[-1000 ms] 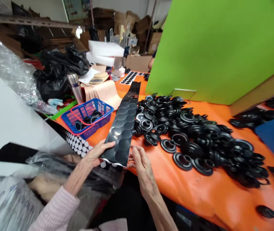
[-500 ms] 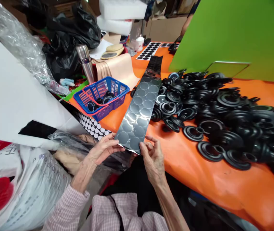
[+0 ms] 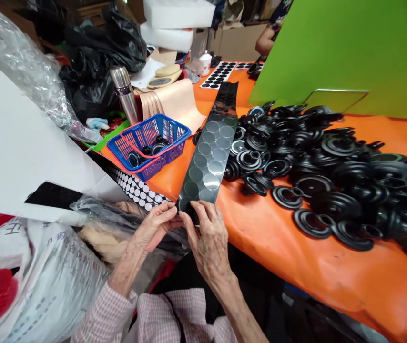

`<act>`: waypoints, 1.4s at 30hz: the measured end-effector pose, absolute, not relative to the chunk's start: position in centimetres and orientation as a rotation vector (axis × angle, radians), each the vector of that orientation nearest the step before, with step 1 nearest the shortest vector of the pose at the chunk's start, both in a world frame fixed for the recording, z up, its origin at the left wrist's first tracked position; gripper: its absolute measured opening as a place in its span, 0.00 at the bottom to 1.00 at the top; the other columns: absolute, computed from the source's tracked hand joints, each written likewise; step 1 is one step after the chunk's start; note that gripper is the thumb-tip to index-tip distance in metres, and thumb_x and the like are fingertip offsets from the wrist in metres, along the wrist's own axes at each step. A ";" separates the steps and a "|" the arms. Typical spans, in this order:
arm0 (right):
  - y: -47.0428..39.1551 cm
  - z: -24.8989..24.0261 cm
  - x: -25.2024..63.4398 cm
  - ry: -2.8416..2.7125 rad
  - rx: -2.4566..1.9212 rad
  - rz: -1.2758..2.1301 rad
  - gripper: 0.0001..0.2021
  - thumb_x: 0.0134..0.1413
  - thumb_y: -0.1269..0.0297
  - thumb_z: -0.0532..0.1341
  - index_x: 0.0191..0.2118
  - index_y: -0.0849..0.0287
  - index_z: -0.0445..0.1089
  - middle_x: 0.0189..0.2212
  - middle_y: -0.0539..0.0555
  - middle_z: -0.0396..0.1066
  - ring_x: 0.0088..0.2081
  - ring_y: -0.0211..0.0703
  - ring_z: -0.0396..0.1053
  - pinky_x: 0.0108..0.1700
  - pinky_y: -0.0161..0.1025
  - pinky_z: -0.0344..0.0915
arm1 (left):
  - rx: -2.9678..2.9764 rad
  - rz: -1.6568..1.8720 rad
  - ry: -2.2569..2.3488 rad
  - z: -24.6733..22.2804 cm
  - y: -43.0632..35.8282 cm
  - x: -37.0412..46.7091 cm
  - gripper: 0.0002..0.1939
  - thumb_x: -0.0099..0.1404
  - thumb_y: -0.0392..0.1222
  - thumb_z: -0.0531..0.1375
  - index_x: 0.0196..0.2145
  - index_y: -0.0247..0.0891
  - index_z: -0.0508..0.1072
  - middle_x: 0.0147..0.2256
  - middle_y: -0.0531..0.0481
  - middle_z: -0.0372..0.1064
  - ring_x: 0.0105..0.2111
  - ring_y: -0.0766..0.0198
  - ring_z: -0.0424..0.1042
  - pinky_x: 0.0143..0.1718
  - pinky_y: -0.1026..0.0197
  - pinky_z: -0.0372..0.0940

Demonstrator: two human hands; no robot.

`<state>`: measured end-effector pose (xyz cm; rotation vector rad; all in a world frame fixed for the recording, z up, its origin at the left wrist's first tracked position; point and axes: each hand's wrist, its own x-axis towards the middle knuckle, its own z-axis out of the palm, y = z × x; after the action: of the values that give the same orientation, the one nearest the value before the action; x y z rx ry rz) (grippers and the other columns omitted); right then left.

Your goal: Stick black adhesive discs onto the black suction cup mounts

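Note:
A long dark, glossy sheet of round stickers (image 3: 208, 157) slants across the table edge, its near end between my hands. My left hand (image 3: 157, 224) pinches the near left corner between thumb and fingers. Curled over the near end of the sheet, my right hand (image 3: 208, 233) has its thumb close to the left fingertips. Its fingers lie on the sheet's surface and hide the near edge; whether they grip anything cannot be made out. To the right lies a heap of black round rubber-like parts with short necks (image 3: 314, 162).
A blue basket (image 3: 153, 147) with several black parts stands left of the sheet. Behind it are a steel flask (image 3: 125, 93) and tan sheets (image 3: 180, 102). A green panel (image 3: 346, 52) rises behind the heap on the orange table cover (image 3: 278, 257). Another person's arm (image 3: 265, 40) shows at the back.
My right hand has moved left from the sheet's near right corner, over its near end, to beside my left fingertips. My left hand keeps hold of the left corner.

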<state>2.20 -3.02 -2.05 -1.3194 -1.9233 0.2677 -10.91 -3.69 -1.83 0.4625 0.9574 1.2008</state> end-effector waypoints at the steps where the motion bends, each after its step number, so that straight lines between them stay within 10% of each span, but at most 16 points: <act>1: -3.0 -2.0 1.9 -1.938 -1.312 0.227 0.13 0.64 0.60 0.52 0.46 0.61 0.69 0.41 0.61 0.72 0.43 0.52 0.68 0.45 0.49 0.68 | 0.483 1.207 0.976 -1.8 -3.7 -10.9 0.10 0.53 0.41 0.69 0.30 0.33 0.75 0.28 0.51 0.74 0.30 0.67 0.73 0.40 0.61 0.69; 12: -2.2 -1.5 4.4 -1.734 -1.194 0.253 0.11 0.65 0.73 0.48 0.36 0.59 0.66 0.26 0.52 0.67 0.28 0.39 0.68 0.31 0.36 0.68 | 0.937 1.381 2.069 1.4 -3.7 -15.3 0.18 0.51 0.53 0.66 0.33 0.36 0.74 0.29 0.51 0.69 0.28 0.64 0.68 0.31 0.63 0.64; 22: -6.2 -2.2 8.3 -1.760 -1.114 0.698 0.17 0.63 0.68 0.53 0.57 0.54 0.63 0.50 0.59 0.69 0.48 0.45 0.72 0.46 0.40 0.73 | 0.955 0.995 1.451 1.1 -4.7 -4.8 0.13 0.62 0.49 0.58 0.39 0.37 0.68 0.25 0.55 0.67 0.24 0.69 0.67 0.27 0.68 0.63; 29: -5.5 -0.9 11.0 -1.027 -1.348 1.019 0.12 0.56 0.53 0.60 0.31 0.57 0.67 0.25 0.49 0.68 0.27 0.38 0.68 0.31 0.34 0.68 | 1.173 0.887 1.473 2.2 -3.8 -2.1 0.22 0.64 0.54 0.54 0.49 0.37 0.70 0.35 0.48 0.72 0.25 0.66 0.72 0.31 0.62 0.68; 34: -5.5 -1.0 15.7 -0.871 -1.431 0.887 0.14 0.51 0.50 0.62 0.32 0.56 0.67 0.26 0.48 0.66 0.30 0.38 0.66 0.34 0.33 0.66 | 1.456 0.982 1.941 0.1 -1.8 -4.4 0.32 0.62 0.57 0.55 0.58 0.35 0.63 0.48 0.38 0.68 0.37 0.57 0.74 0.43 0.52 0.69; 42: -7.1 -2.0 17.5 -0.982 -1.432 1.106 0.13 0.54 0.50 0.61 0.34 0.55 0.68 0.27 0.48 0.67 0.29 0.37 0.67 0.33 0.31 0.65 | 1.306 0.928 1.723 -0.2 2.7 0.4 0.20 0.60 0.58 0.57 0.33 0.37 0.72 0.30 0.46 0.72 0.27 0.61 0.74 0.29 0.62 0.69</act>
<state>17.52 -7.08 -1.97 -1.4315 -0.9824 1.1061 0.45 2.73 -0.20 1.3060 1.7235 0.9280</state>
